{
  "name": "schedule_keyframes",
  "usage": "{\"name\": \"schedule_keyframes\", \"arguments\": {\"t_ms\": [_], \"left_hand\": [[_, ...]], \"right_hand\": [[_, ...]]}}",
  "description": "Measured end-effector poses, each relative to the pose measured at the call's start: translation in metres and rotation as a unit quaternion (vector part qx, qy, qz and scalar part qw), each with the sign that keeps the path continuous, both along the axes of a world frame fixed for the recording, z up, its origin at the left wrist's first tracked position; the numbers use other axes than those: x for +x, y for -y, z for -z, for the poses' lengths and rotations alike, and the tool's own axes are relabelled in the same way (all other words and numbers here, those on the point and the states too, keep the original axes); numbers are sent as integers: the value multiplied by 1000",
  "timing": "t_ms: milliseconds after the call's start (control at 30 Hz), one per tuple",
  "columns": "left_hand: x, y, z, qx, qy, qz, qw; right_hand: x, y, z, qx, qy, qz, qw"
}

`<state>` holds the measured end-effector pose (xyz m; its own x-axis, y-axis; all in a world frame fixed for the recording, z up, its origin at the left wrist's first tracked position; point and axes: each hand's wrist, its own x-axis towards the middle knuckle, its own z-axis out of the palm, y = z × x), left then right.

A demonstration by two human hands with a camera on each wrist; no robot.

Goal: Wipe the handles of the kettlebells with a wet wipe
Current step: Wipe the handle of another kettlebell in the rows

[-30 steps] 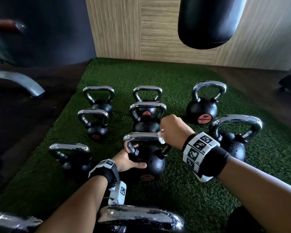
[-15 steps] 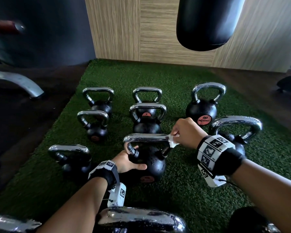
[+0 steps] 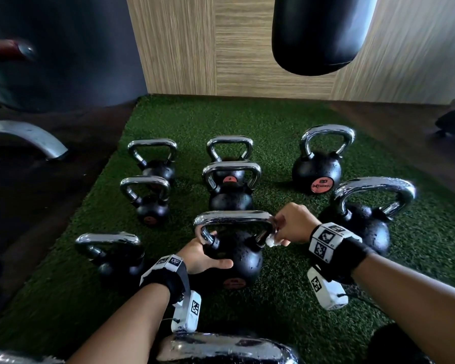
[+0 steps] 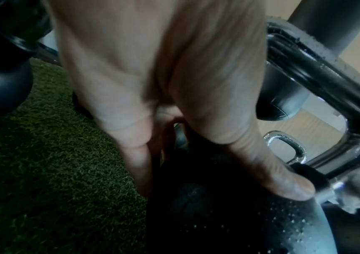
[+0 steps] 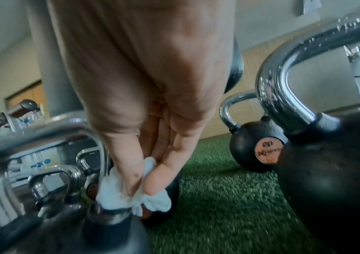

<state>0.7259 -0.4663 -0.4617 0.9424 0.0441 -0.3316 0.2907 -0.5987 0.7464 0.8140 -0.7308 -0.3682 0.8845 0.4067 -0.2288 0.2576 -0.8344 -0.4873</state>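
Several black kettlebells with chrome handles stand on green turf. The near middle kettlebell (image 3: pixel 237 256) has a wide chrome handle (image 3: pixel 234 216). My left hand (image 3: pixel 204 254) grips its body by the left leg of the handle, thumb across the front; the thumb (image 4: pixel 283 182) and ball (image 4: pixel 207 214) show in the left wrist view. My right hand (image 3: pixel 290 227) pinches a crumpled white wet wipe (image 3: pixel 272 240) against the handle's right leg. In the right wrist view the wipe (image 5: pixel 118 194) wraps the leg just above its black collar, between my fingers (image 5: pixel 159 177).
A black punching bag (image 3: pixel 318 32) hangs above the back of the turf, before a wood-panel wall. A larger kettlebell (image 3: pixel 365 222) stands close to my right wrist, another (image 3: pixel 111 256) at the left. A chrome handle (image 3: pixel 226 348) lies at the near edge. Dark floor borders the turf.
My right hand has slid the wipe from the top bar of the handle, round its right corner and down the right leg. The left hand has stayed on the kettlebell.
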Motion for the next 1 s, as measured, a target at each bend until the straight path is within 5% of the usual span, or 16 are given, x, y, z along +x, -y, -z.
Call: {"name": "schedule_keyframes", "arguments": {"t_ms": [167, 300, 400, 500, 600, 700, 867, 1000], "left_hand": [[-7, 6, -9, 22, -10, 3, 1000], [-13, -8, -33, 191, -76, 61, 977], [-16, -28, -65, 224, -20, -48, 973], [-12, -37, -108, 160, 155, -143, 964], [-6, -21, -152, -31, 268, -104, 957], [1, 3, -178, -184, 243, -42, 952], [8, 9, -181, -83, 265, 14, 961], [9, 8, -170, -219, 207, 5, 954]], "right_hand": [[-9, 0, 30, 51, -5, 28, 998], [-7, 16, 32, 100, 10, 72, 992], [-3, 21, 14, 165, 81, 115, 976], [-1, 13, -10, 310, 127, 131, 933], [-6, -10, -36, 374, 137, 73, 914], [-18, -36, -57, 409, 126, 19, 904], [-30, -64, -66, 450, 131, -21, 883], [-29, -67, -62, 411, 200, 2, 890]]}}
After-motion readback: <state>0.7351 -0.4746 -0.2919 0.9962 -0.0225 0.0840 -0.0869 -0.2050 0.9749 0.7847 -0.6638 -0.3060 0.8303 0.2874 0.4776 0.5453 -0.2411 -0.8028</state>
